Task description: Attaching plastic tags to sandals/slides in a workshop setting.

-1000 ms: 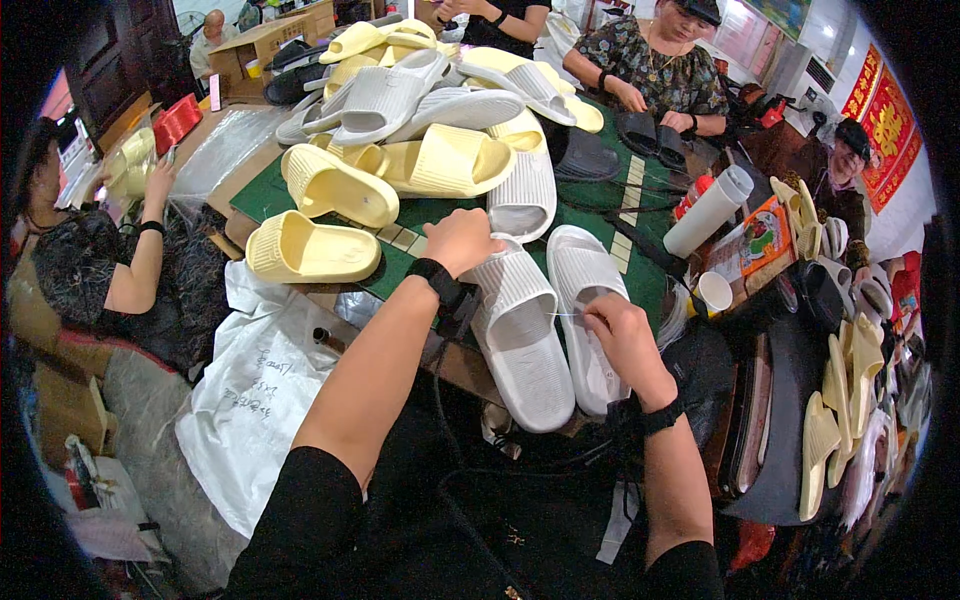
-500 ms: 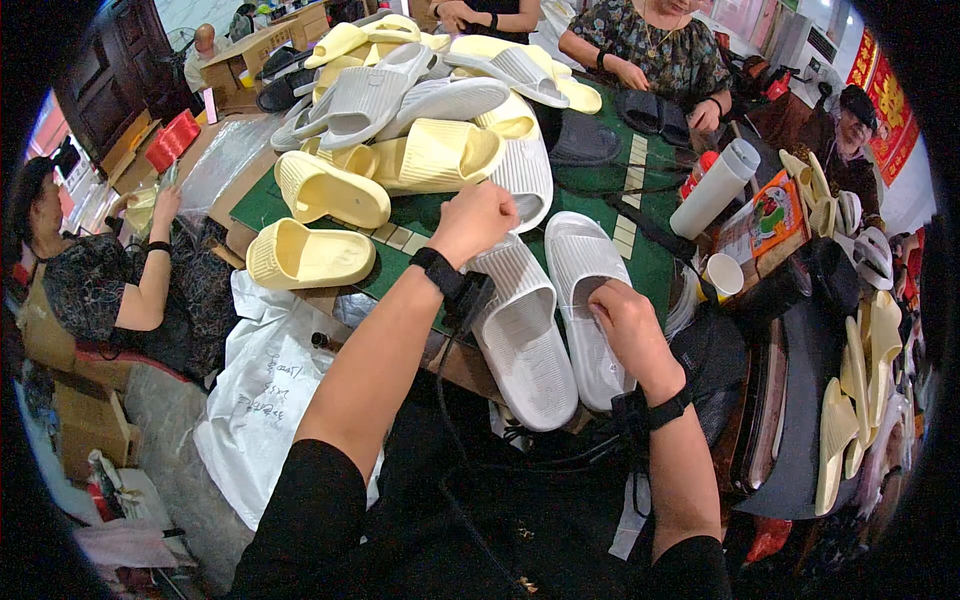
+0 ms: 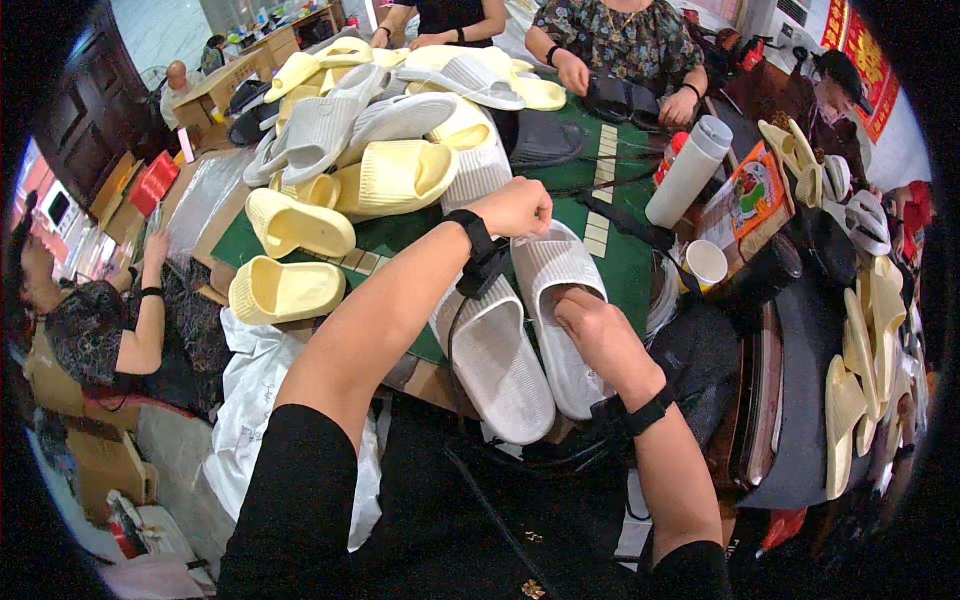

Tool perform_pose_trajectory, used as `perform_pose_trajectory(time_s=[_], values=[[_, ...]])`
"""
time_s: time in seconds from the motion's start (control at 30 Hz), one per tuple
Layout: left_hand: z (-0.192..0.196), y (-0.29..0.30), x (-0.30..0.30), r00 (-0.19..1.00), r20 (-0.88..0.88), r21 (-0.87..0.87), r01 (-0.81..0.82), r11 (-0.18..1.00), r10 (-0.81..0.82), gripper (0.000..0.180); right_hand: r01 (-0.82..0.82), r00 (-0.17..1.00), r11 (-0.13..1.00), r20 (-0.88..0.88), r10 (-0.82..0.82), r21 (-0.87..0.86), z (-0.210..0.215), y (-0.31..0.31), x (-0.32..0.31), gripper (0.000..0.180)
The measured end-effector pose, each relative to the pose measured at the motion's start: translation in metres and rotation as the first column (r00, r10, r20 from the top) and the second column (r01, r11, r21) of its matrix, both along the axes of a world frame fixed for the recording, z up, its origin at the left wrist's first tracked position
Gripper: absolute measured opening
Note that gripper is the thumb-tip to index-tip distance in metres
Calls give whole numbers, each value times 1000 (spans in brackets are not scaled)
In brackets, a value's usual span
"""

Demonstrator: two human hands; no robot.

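Note:
Two light grey ribbed slide slippers lie side by side before me, toes pointing away. My left hand point(image 3: 514, 208) is closed, palm down, over the toe end of the right slipper point(image 3: 562, 262); what its fingers hold, if anything, is hidden. The left slipper point(image 3: 508, 388) lies under my left wrist, untouched by the fingers. My right hand point(image 3: 602, 338) is at the foot opening of the right slipper, fingertips pinched together inside it behind the strap. Anything between those fingertips is too small to make out. Black bands with small devices circle both wrists.
A heap of yellow slippers point(image 3: 400, 175) and grey slippers point(image 3: 325, 128) covers the green table point(image 3: 625, 275) ahead. To the right stand a white bottle point(image 3: 690, 172) and a paper cup point(image 3: 705, 263). Co-workers sit left and opposite; one handles black slippers point(image 3: 610, 98).
My left hand has gone from above the left slipper's toe across to the right slipper's toe. My right hand remains at the right slipper's opening. The whole view has shifted slightly.

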State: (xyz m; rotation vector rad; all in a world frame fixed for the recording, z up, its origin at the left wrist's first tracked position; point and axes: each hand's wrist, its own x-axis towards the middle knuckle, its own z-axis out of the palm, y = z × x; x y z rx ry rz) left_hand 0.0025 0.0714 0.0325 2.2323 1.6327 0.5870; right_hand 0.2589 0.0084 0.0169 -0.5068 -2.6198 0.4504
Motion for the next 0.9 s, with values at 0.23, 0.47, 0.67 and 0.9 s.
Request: perform_pose_trajectory(time_s=[0.23, 0.47, 0.67, 0.9], values=[[-6, 8, -3, 997, 30, -7, 70, 998, -70, 12, 10, 1000, 999, 9, -10, -33, -1, 3, 0, 10], [0, -2, 0, 999, -21, 0, 48, 999, -48, 11, 5, 1000, 999, 18, -4, -42, -1, 5, 0, 9], [3, -9, -4, 996, -46, 148, -73, 986, 80, 7, 16, 1000, 1000, 3, -16, -7, 3, 2, -1, 8], [1, -12, -2, 987, 134, -96, -72, 993, 85, 16, 27, 999, 1000, 20, -26, -13, 0, 4, -1, 11]])
